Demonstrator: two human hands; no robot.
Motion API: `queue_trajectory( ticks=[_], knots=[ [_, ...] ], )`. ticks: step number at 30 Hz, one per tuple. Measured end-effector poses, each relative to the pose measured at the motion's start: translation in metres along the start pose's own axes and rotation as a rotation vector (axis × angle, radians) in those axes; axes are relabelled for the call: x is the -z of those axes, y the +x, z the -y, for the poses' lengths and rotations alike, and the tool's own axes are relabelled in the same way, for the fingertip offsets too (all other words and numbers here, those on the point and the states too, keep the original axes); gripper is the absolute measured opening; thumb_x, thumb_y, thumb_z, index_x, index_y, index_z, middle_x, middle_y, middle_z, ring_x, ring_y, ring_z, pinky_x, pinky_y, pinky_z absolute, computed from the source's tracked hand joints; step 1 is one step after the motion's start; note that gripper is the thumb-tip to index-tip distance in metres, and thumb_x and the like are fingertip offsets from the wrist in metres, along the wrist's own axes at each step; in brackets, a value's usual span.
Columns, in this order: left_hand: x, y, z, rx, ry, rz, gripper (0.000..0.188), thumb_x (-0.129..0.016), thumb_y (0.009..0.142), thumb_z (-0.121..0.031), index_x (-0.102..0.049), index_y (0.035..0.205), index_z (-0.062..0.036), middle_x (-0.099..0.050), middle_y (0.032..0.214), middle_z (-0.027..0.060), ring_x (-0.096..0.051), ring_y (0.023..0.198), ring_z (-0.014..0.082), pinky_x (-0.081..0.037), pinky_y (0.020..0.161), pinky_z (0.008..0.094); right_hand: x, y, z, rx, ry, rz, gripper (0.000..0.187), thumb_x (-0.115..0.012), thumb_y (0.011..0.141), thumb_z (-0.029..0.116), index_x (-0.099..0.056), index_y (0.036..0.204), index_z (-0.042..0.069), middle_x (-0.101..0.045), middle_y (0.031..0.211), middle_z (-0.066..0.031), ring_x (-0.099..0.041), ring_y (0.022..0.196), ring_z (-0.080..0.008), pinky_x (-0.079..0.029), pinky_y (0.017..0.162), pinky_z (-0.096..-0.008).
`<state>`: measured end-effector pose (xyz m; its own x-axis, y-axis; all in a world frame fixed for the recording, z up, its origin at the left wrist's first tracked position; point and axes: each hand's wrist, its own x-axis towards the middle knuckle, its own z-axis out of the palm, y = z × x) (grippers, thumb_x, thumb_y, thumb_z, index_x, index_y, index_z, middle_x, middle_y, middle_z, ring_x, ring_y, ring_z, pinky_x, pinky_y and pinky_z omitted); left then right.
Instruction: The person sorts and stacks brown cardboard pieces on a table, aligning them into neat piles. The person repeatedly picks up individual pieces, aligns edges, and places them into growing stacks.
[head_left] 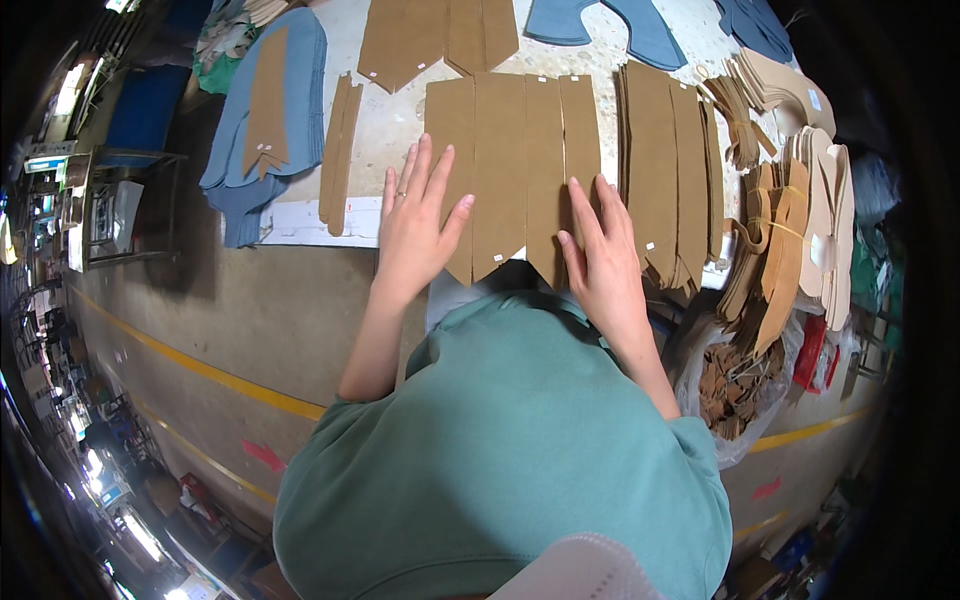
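Note:
Several brown, pointed-end cut fabric panels [500,165] lie side by side at the table's near edge, with small white tags at some ends. On the left edge of these panels rests my left hand [420,225], its fingers stretched out and spread. My right hand [603,245] lies on the right-hand panels, fingers extended and apart. Neither hand grips anything. The panels' near points hang past the edge in front of my body.
To the right is a stack of brown panels [655,170], then tied bundles of tan pieces [785,235]. A clear bag of brown scraps [735,385] is below. Narrow brown strips [341,155] and blue pieces [305,90] lie left. More brown panels [420,40] lie beyond.

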<state>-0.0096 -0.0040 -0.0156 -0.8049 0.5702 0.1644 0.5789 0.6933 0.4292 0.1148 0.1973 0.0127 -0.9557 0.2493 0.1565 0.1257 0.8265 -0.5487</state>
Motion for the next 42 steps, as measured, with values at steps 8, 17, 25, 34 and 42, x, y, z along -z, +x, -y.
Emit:
queue_trajectory(
  ticks=[8,17,25,34,42],
  knots=[
    [-0.013,0.012,-0.043,-0.174,0.111,0.190,0.060,-0.049,0.099,-0.031,-0.031,0.153,-0.0146,-0.021,0.162,0.0091,-0.016,0.150,0.0336,-0.009,0.118,0.0595,-0.010,0.025,0.000,0.121,-0.006,-0.029,0.051,-0.054,0.099,0.025,-0.045,0.143,0.002,-0.038,0.150,-0.0225,-0.032,0.141,-0.0419,-0.031,0.113,-0.0496],
    [0.046,0.025,0.037,0.243,-0.163,-0.432,0.016,-0.062,0.092,-0.014,-0.071,0.103,-0.0039,-0.070,0.097,0.0118,-0.069,0.083,0.0230,-0.055,0.075,0.0313,-0.043,0.035,-0.002,0.176,-0.134,-0.024,0.054,-0.058,0.095,0.032,-0.049,0.141,0.005,-0.037,0.153,-0.0171,-0.031,0.143,-0.0374,-0.022,0.116,-0.0525],
    [0.049,0.004,0.074,0.561,0.170,-0.524,0.022,-0.077,0.079,-0.027,-0.073,0.093,-0.0099,-0.068,0.085,0.0037,-0.065,0.072,0.0192,-0.051,0.066,0.0337,-0.041,0.036,-0.001,0.180,-0.139,-0.020,0.054,-0.058,0.095,0.031,-0.049,0.141,0.005,-0.037,0.153,-0.0178,-0.032,0.142,-0.0378,-0.022,0.116,-0.0521],
    [0.041,0.000,0.075,0.563,0.202,-0.574,0.019,-0.077,0.079,-0.022,-0.072,0.093,-0.0099,-0.069,0.088,0.0027,-0.065,0.074,0.0188,-0.052,0.069,0.0336,-0.041,0.035,-0.003,0.187,-0.131,-0.009,0.053,-0.058,0.095,0.031,-0.049,0.141,0.006,-0.036,0.153,-0.0174,-0.031,0.142,-0.0375,-0.022,0.117,-0.0518],
    [0.077,0.006,0.023,0.302,-0.638,-0.418,0.008,-0.072,0.085,-0.008,-0.069,0.090,-0.0034,-0.071,0.087,0.0048,-0.066,0.077,0.0130,-0.051,0.073,0.0275,-0.007,0.033,0.022,0.233,0.343,-0.012,0.042,-0.062,0.093,0.017,-0.058,0.133,0.006,-0.052,0.139,-0.0163,-0.041,0.136,-0.0380,-0.033,0.112,-0.0464]
  ],
)
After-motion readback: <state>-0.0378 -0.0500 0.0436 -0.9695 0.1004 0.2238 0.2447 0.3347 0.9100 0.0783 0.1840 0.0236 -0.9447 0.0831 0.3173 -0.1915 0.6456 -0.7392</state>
